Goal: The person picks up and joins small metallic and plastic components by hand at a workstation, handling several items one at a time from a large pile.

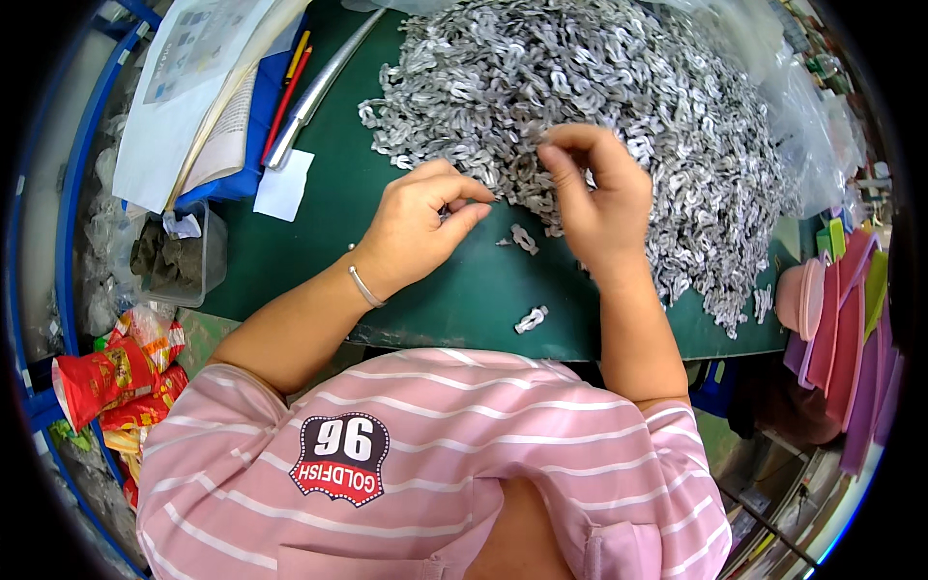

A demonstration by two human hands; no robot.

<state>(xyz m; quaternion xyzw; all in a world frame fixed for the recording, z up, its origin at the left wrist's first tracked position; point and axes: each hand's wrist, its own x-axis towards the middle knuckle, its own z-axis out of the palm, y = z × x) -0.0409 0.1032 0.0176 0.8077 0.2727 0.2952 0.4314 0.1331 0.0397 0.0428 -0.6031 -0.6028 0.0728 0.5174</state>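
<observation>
A big heap of small silver-grey metal clips covers the far middle and right of the green tabletop. My left hand is at the heap's near left edge, thumb and forefinger closed toward each other. Something small may lie in its curled fingers, too hidden to name. My right hand is over the near side of the heap, fingers bent and the thumb close to the fingertips; what they pinch cannot be made out. Between the hands lies a loose clip. Another single clip rests near the table's front edge.
Papers and a blue folder, pencils and a silver metal bar lie at the left. A clear plastic tub stands beside red snack packets. Clear plastic sheeting and pink plastic pieces are at the right.
</observation>
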